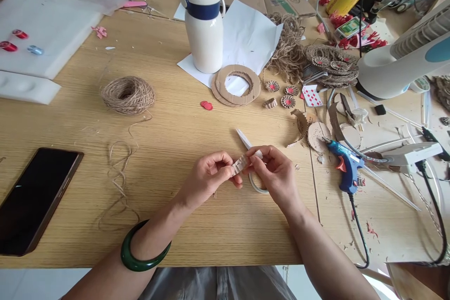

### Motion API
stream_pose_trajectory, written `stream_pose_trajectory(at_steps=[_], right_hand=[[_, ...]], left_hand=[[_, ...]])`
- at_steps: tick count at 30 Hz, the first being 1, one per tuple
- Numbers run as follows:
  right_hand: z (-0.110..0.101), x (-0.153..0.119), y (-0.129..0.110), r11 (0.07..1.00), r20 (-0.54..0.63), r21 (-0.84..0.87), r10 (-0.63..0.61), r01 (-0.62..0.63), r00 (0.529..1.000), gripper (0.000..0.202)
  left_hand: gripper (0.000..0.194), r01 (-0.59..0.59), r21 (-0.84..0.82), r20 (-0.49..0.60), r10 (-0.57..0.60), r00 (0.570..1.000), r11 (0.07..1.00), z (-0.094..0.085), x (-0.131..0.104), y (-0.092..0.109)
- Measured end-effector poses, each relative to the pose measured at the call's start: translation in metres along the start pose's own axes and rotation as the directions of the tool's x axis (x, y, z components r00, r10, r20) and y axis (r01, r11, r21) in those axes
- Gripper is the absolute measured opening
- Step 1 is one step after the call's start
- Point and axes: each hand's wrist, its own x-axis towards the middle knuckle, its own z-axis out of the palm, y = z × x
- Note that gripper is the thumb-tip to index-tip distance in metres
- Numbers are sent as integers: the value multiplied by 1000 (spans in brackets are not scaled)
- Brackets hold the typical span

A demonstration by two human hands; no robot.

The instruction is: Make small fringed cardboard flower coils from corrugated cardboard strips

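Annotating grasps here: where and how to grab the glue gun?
Likely the blue handle, from above, on the wearer's side: the glue gun lies flat with its handle toward the wearer and its nozzle pointing away to the left. Avoid the orange trigger and the cord.

The strip (239, 165) is pale beige, the bangle (139, 264) dark green, the twine ball (128, 105) tan, the glue gun (348, 171) blue with an orange-red trigger (340, 164), the bottle (204, 42) white and navy, the card (311, 95) white with red diamonds.
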Motion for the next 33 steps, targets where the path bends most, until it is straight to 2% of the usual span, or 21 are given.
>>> stream_pose_trajectory(at_steps=[5,9,11,13,16,19,21,23,25,27,28,30,31,32,33], right_hand=[[-5,7,7,1000,3,8,-22,22,1000,25],[-21,20,4,997,-51,-54,-58,55,997,28],[-35,23,-6,987,-92,-136,-101,88,991,27],[-52,21,-20,950,-125,-291,-154,112,980,23],[-84,6,-38,784,-188,-619,-209,49,960,14],[-117,-15,-43,506,-150,-862,-207,-25,967,4],[-135,-28,-39,334,-88,-943,-248,0,965,17],[-145,-37,-35,224,-74,-974,-347,6,935,23],[-146,-42,-33,200,-138,-979,-451,-51,882,23],[-136,-44,-31,277,-204,-959,-514,-63,833,22],[-127,-44,-30,338,-211,-941,-525,-26,825,21],[-105,-42,-25,442,-159,-891,-519,105,840,21],[-93,-40,-22,466,-99,-868,-497,169,862,21],[-80,-39,-17,464,-8,-856,-455,230,890,20],[-67,-37,-13,424,76,-864,-423,272,903,19]], left_hand=[[14,16,-46,-35,-17,999,999,1,2,1],[18,41,-80,-81,-48,996,996,1,4,1],[21,30,-115,-102,-42,994,993,0,4,-1],[22,1,-135,-142,-20,990,991,0,5,-2],[22,-63,-139,-194,35,980,988,0,6,-2],[23,-85,-117,-228,56,972,990,-1,5,-2],[24,-68,-99,-223,44,974,993,-1,4,-4],[25,-55,-88,-202,36,979,995,-1,4,-6],[26,-45,-73,-175,31,984,996,-1,4,-8],[26,-36,-62,-160,25,987,997,-1,4,-9],[26,-36,-62,-158,26,987,997,-1,5,-8],[25,-46,-66,-165,34,986,997,0,5,-7],[24,-53,-67,-170,41,984,996,0,5,-6],[23,-62,-67,-174,50,983,996,-1,5,-5],[22,-71,-66,-175,59,983,995,-1,5,-4]])
